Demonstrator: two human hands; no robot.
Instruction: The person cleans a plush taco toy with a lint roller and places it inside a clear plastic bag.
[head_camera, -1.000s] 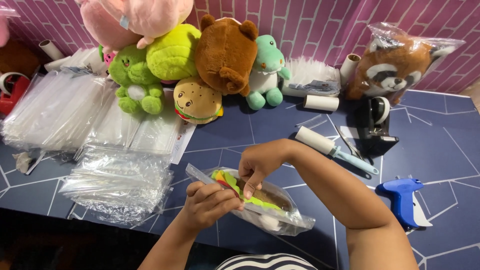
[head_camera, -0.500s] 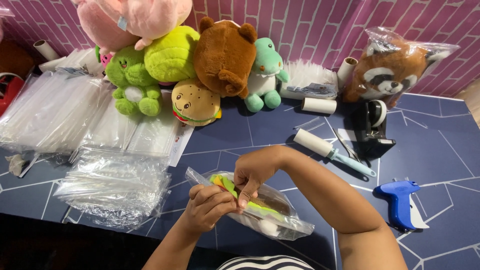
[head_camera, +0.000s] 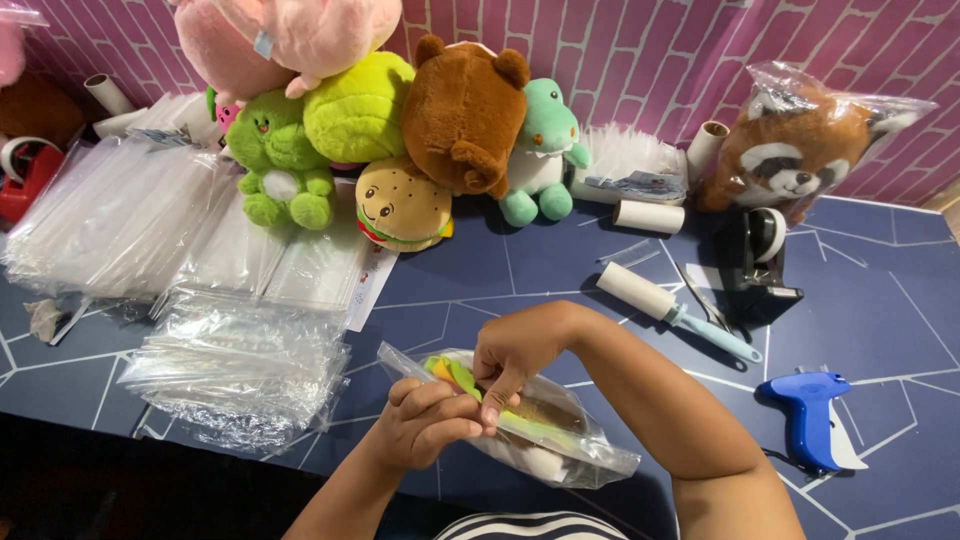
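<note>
A clear plastic bag (head_camera: 560, 450) with a small plush toy (head_camera: 455, 375) inside lies on the dark blue table (head_camera: 880, 330), close to me. My left hand (head_camera: 425, 425) grips the bag's open end from below. My right hand (head_camera: 515, 355) comes over from the right and pinches the same end, fingers pressing down on the toy's green and yellow part. Brown and white parts of the toy show through the plastic further right.
Stacks of clear bags (head_camera: 240, 365) lie at the left. Plush toys line the brick wall: a green bear (head_camera: 275, 160), a burger (head_camera: 400, 205), a brown bear (head_camera: 465, 115), a teal dinosaur (head_camera: 545, 150), a bagged red panda (head_camera: 800, 150). A lint roller (head_camera: 660, 305), tape dispenser (head_camera: 760, 260) and blue tagging gun (head_camera: 810, 415) sit right.
Both hands stay on the bag's open end. My right hand's fingers have shifted slightly down and left, pushing the toy's green part deeper into the bag. The view has drifted a little.
</note>
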